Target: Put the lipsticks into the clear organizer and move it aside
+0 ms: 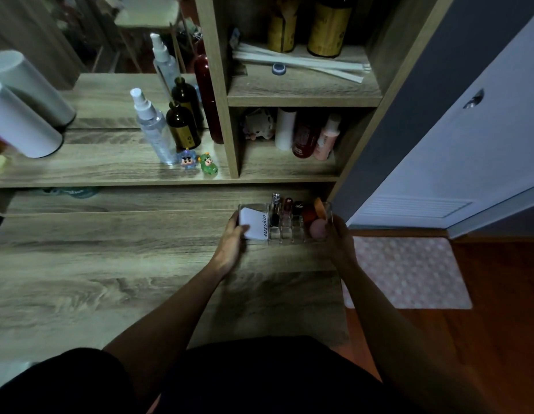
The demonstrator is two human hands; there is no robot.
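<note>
The clear organizer (289, 234) stands on the wooden desk at its far right, close to the back ledge. Several lipsticks (282, 209) stand upright in its middle slots. A white box (255, 224) fills its left section, and pink and orange sponges (317, 227) lie in its right section. My left hand (231, 239) grips the organizer's left end, fingers over the white box. My right hand (339, 237) holds its right end.
A shelf unit rises behind the organizer with bottles (307, 135) in its cubby. Spray bottles (153, 127), dark bottles and two small figurines (198, 162) stand on the raised ledge to the left. White cylinders (24, 124) lie far left. The desk's right edge (343, 294) drops to a floor mat.
</note>
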